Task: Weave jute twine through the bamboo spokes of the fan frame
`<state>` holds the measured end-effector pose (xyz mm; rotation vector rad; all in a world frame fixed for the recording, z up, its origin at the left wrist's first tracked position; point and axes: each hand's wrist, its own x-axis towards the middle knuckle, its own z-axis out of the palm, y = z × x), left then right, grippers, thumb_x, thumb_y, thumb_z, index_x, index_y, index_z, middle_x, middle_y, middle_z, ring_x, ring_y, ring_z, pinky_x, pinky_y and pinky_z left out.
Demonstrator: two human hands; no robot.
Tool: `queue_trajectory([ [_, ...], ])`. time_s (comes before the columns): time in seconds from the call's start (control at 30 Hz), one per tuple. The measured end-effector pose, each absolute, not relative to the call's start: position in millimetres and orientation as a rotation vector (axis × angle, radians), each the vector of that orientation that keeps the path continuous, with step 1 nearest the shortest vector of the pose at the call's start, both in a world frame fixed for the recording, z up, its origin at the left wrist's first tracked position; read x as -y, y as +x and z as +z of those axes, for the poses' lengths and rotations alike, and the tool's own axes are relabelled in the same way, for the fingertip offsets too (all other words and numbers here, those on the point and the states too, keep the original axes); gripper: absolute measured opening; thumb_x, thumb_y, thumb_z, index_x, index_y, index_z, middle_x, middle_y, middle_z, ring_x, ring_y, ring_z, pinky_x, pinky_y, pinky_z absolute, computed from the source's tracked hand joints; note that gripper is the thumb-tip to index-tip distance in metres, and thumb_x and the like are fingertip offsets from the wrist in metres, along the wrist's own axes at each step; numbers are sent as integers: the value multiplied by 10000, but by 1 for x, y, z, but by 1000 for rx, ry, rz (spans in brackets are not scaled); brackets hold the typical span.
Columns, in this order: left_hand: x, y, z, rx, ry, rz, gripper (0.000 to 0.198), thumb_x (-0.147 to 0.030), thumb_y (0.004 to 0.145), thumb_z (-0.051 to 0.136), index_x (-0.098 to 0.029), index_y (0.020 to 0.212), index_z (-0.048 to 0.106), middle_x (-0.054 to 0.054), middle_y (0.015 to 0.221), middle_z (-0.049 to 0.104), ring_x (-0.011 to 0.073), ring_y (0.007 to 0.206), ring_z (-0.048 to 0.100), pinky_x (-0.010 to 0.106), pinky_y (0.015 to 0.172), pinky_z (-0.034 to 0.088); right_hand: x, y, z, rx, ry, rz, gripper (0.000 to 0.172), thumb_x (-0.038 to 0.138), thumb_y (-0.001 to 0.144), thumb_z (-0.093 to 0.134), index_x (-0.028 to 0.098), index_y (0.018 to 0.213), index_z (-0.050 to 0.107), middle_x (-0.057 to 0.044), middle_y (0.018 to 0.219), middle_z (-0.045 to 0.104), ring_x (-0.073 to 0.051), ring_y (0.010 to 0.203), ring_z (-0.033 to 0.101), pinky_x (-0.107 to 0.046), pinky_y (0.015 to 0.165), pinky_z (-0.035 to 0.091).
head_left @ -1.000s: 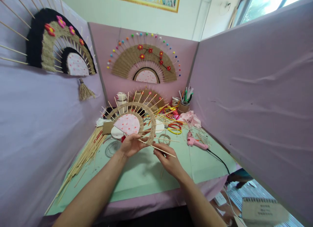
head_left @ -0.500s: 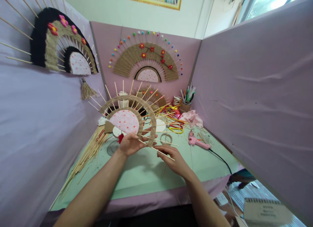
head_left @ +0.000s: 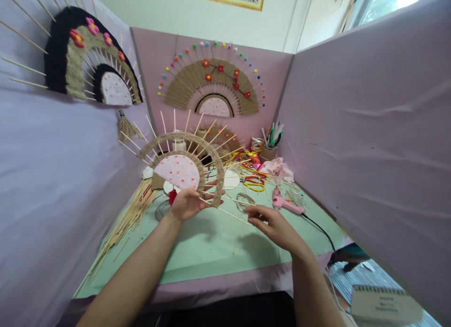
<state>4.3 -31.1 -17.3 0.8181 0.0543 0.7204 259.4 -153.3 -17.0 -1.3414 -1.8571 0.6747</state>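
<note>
A half-round fan (head_left: 178, 169) of thin bamboo sticks is held up over the table, tilted. Its centre is pink dotted cloth edged with twine, and a second twine band (head_left: 219, 169) arcs across the sticks. My left hand (head_left: 190, 204) grips its lower right part, thumb in front and fingers behind. Near the outer tip of the lowest stick (head_left: 230, 215) is my right hand (head_left: 271, 222), its fingers curled together; whatever they pinch is hidden. Just behind those fingertips, a loose coil of twine (head_left: 245, 201) lies on the table.
Bamboo sticks (head_left: 121, 228) lie along the left side. A pink glue gun (head_left: 287, 205) with a black cord, yellow-handled scissors (head_left: 255, 183), crumpled pink cloth (head_left: 277, 168) and a tool pot (head_left: 268, 152) are at right. Finished fans (head_left: 214, 80) hang on the partitions.
My right hand has moved right and slightly up, from along the lowest stick to by its tip. The fan, still in my left hand, has shifted slightly left and up in view.
</note>
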Motion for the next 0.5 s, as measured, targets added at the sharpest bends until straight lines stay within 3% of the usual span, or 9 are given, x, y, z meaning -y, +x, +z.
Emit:
queue_trajectory([
  [0.37,32,9,-13,-152,853,839,514,-93,680,447,-88,1156,641,150,1113,683,338,1137,569,557,974,367,165,245,-7,1766,-1327,431,221,300,904,485,220,1038,641,-78,947,661,-181,735,626,-292,629,509],
  [0.5,30,10,-15,-181,844,858,482,-91,692,455,-54,1135,643,170,1099,683,331,1096,595,529,943,409,170,234,-5,1779,-1380,254,232,278,911,472,229,1066,637,-86,916,605,-188,727,602,-321,675,504],
])
